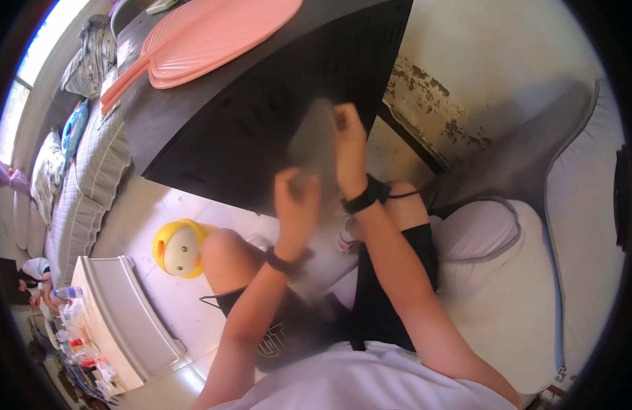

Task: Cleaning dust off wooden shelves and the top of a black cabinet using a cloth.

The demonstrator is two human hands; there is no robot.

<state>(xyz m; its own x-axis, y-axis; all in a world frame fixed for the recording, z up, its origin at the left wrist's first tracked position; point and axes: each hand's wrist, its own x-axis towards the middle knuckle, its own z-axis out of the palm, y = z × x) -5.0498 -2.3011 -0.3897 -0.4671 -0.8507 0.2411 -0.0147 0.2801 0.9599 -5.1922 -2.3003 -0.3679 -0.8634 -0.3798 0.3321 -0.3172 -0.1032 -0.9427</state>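
My right hand is raised in front of the dark side of a table, fingers curled at the upper edge of a blurred, greyish, thin sheet that looks translucent. Below and left of it, my left hand has its thumb and fingers bent near the sheet's lower end; blur hides whether it touches the sheet. Dark bands circle both wrists. Two pink leaf-shaped plastic hand fans lie stacked on the grey tabletop, above and left of my hands.
A yellow duck-faced object stands on the tiled floor beside my knee. At left are a quilted sofa, a white cabinet bearing a bottle and clutter, and another person. A cushioned seat and a stained wall are at right.
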